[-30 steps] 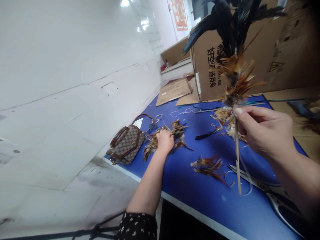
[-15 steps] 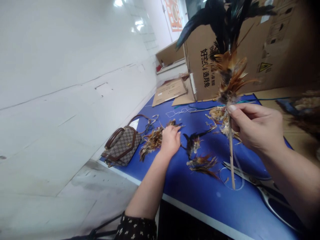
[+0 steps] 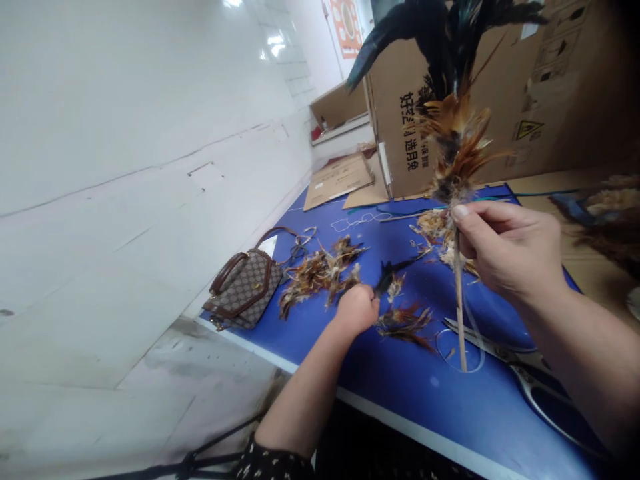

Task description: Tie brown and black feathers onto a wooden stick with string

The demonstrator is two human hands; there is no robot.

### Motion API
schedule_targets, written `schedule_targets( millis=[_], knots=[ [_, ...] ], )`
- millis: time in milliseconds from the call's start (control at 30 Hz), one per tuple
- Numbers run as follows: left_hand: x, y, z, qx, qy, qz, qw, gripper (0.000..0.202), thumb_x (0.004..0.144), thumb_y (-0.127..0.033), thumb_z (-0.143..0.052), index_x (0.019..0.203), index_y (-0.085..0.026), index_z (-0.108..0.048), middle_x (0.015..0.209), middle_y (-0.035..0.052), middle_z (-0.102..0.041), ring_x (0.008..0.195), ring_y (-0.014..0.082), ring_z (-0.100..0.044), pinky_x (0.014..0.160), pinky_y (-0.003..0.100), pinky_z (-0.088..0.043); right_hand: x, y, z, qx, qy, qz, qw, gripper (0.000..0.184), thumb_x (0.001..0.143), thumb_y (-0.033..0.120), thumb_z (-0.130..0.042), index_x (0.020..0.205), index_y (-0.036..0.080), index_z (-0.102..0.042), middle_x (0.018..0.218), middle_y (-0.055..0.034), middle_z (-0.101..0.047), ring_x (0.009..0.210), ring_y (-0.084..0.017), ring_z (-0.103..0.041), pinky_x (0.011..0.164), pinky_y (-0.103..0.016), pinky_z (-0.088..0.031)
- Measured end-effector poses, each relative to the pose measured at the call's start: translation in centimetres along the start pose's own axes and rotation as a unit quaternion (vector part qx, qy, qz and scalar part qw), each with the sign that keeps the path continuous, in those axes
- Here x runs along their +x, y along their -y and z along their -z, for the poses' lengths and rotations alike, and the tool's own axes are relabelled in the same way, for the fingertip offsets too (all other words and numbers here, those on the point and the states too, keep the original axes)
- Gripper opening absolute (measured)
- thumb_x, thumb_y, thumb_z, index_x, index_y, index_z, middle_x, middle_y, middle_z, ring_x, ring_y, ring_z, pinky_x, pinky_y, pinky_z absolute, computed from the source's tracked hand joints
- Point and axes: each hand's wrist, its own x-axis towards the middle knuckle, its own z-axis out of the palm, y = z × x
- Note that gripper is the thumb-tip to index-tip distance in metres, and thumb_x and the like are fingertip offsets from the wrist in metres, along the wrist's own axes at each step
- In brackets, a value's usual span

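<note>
My right hand (image 3: 510,247) is pinched around a thin wooden stick (image 3: 459,307), just below feathers bound to its upper part. Orange-brown feathers (image 3: 453,147) circle the stick, and long dark green-black feathers (image 3: 445,47) fan out at its top. My left hand (image 3: 357,310) is closed low over the blue table; whatever its fingers hold is hidden. Beside it lie a black feather tuft (image 3: 393,277) and a brown feather bunch (image 3: 405,325). A pile of brown feathers (image 3: 320,270) spreads behind and left of that hand, reaching close to it.
Large scissors (image 3: 515,360) lie under my right forearm, near a loop of clear thread (image 3: 483,360). A patterned handbag (image 3: 245,290) stands at the table's left edge. Pale feathers (image 3: 433,227) lie behind the stick. A big cardboard box (image 3: 470,133) stands at the back of the blue table (image 3: 400,387).
My left hand has moved right and nearer to me, off the brown feather pile to beside the black tuft, its fingers now closed. My right hand still holds the feathered stick.
</note>
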Motion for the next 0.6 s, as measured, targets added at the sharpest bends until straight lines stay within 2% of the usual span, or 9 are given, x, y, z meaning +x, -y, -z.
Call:
schedule_targets(
  millis=[100, 133, 200, 233, 300, 367, 467, 600],
  knots=[
    [0.1, 0.7, 0.3, -0.021, -0.033, 0.009, 0.999, 0.018, 0.090, -0.026, -0.062, 0.073, -0.020, -0.062, 0.081, 0.0094, -0.070, 0.083, 0.0237, -0.066, 0.078, 0.035, -0.048, 0.0, 0.0, 0.1, 0.000, 0.001, -0.003, 1.000, 0.028, 0.087, 0.041, -0.078, 0.087, 0.014, -0.079, 0.054, 0.0036, -0.053, 0.046, -0.007, -0.042, 0.044, -0.022, -0.035],
    [0.1, 0.8, 0.5, -0.056, -0.046, 0.013, 0.997, 0.019, 0.092, -0.029, -0.060, 0.075, -0.020, -0.062, 0.078, 0.0076, -0.069, 0.079, 0.0214, -0.065, 0.075, 0.033, -0.048, 0.0, 0.0, 0.1, 0.003, 0.001, -0.004, 1.000, 0.027, 0.087, 0.041, -0.078, 0.087, 0.014, -0.079, 0.054, 0.0037, -0.052, 0.046, -0.007, -0.042, 0.044, -0.022, -0.034],
    [0.3, 0.7, 1.3, -0.210, -0.063, 0.026, 0.975, 0.023, 0.095, -0.038, -0.060, 0.082, -0.019, -0.062, 0.073, 0.0037, -0.067, 0.066, 0.0160, -0.062, 0.065, 0.028, -0.046, 0.1, -0.2, 0.1, 0.001, 0.002, -0.005, 1.000, 0.026, 0.087, 0.041, -0.078, 0.087, 0.014, -0.079, 0.054, 0.0037, -0.053, 0.046, -0.007, -0.042, 0.044, -0.022, -0.034],
    [0.4, 0.3, 1.7, -0.317, -0.065, 0.031, 0.946, 0.027, 0.094, -0.044, -0.062, 0.085, -0.019, -0.061, 0.073, 0.0024, -0.067, 0.059, 0.0133, -0.059, 0.058, 0.025, -0.043, 0.1, -0.4, 0.1, 0.001, 0.005, -0.007, 1.000, 0.026, 0.087, 0.041, -0.078, 0.086, 0.015, -0.079, 0.055, 0.0036, -0.053, 0.047, -0.007, -0.041, 0.044, -0.022, -0.034],
    [0.7, -1.2, 2.7, -0.508, -0.062, 0.036, 0.858, 0.035, 0.089, -0.052, -0.069, 0.088, -0.019, -0.059, 0.077, 0.0024, -0.070, 0.052, 0.0100, -0.056, 0.048, 0.022, -0.037, 0.1, -0.7, 0.0, 0.012, 0.014, -0.016, 1.000, 0.027, 0.087, 0.042, -0.078, 0.086, 0.015, -0.078, 0.055, 0.0037, -0.053, 0.047, -0.008, -0.041, 0.044, -0.023, -0.033],
    [1.1, -3.4, 3.6, -0.610, -0.058, 0.025, 0.790, 0.040, 0.082, -0.052, -0.078, 0.089, -0.018, -0.058, 0.081, 0.0040, -0.072, 0.051, 0.0098, -0.058, 0.044, 0.021, -0.036, 0.0, -1.1, -0.2, 0.042, 0.030, -0.032, 0.998, 0.029, 0.086, 0.046, -0.078, 0.087, 0.016, -0.077, 0.054, 0.0042, -0.052, 0.047, -0.008, -0.040, 0.044, -0.023, -0.033],
    [1.6, -7.5, 4.8, -0.690, -0.031, -0.013, 0.723, 0.039, 0.077, -0.043, -0.085, 0.087, -0.017, -0.058, 0.081, 0.0048, -0.072, 0.055, 0.0111, -0.062, 0.048, 0.022, -0.042, 0.0, -1.6, -0.3, 0.079, 0.052, -0.051, 0.994, 0.032, 0.084, 0.049, -0.080, 0.086, 0.018, -0.076, 0.054, 0.0049, -0.051, 0.046, -0.008, -0.039, 0.043, -0.022, -0.031],
    [2.3, -12.1, 5.6, -0.744, -0.013, -0.043, 0.667, 0.038, 0.071, -0.037, -0.090, 0.085, -0.015, -0.063, 0.081, 0.0062, -0.073, 0.060, 0.0120, -0.063, 0.054, 0.025, -0.046, 0.1, -2.0, -0.1, 0.086, 0.066, -0.062, 0.992, 0.033, 0.084, 0.050, -0.079, 0.084, 0.018, -0.075, 0.053, 0.0050, -0.049, 0.045, -0.008, -0.036, 0.041, -0.022, -0.028]
  ],
)
